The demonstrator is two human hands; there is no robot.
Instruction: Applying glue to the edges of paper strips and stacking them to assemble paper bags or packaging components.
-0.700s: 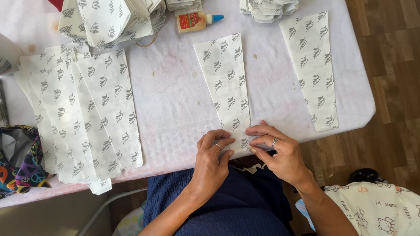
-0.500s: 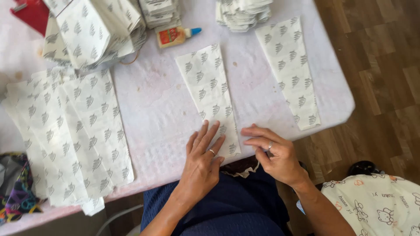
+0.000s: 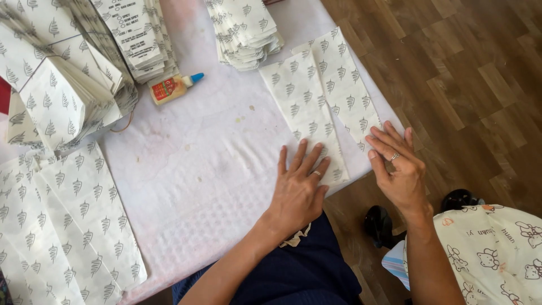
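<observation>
My arms are bare, no sleeves. Left hand (image 3: pixel 297 189) & right hand (image 3: pixel 398 168) each have a thin silver ring on one finger. Dark navy clothing w/ a bit of cream lace trim at the lap.

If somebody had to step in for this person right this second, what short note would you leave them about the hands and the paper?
Left hand: flat, fingers spread, pressing the near end of a white tree-patterned paper strip on the table.
Right hand: open, holding nothing, fingertips at the table edge by the near end of a second patterned strip, which partly overlaps the first.
Around: glue bottle lying farther back; stacks of folded patterned pieces at the far edge; more flat patterned sheets spread on the left.
Done: two strips laid out side by side.
Left: neither strip looks folded or glued yet; the glue is out of both hands.
</observation>
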